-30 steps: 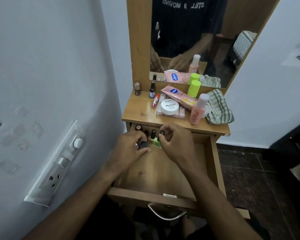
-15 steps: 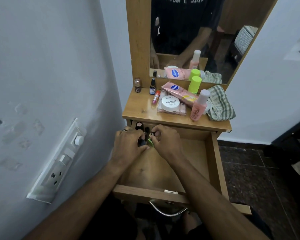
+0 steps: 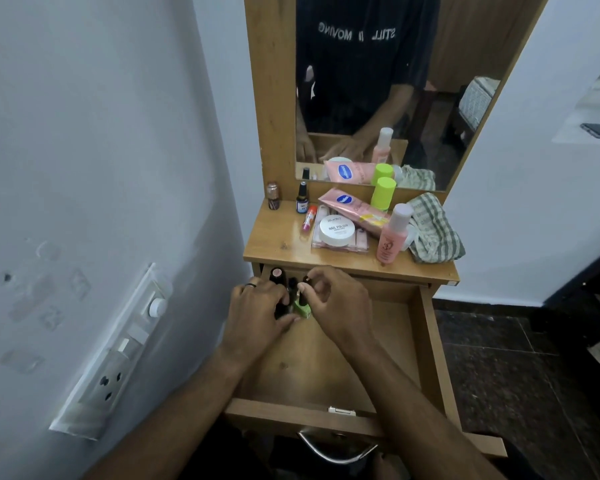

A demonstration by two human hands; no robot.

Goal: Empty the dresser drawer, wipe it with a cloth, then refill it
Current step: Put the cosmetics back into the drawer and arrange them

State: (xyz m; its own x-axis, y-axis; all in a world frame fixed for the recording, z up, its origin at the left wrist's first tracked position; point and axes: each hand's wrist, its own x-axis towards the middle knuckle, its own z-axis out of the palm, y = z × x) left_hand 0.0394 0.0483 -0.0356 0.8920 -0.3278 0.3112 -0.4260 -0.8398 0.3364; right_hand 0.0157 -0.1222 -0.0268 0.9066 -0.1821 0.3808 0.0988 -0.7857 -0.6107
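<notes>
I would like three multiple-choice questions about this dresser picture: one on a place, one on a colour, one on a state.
1. Where does the checked cloth lie?
A. in the drawer
B. on the dresser top, right end
C. on the floor

2. What colour is the cap behind the pink tube?
A. lime green
B. red
C. black

3. How is the drawer?
A. shut
B. removed
C. pulled open

Answers: 1 B, it sits beside the pink bottle; 2 A, the lime-green cap stands there; 3 C, both hands reach inside it.
</notes>
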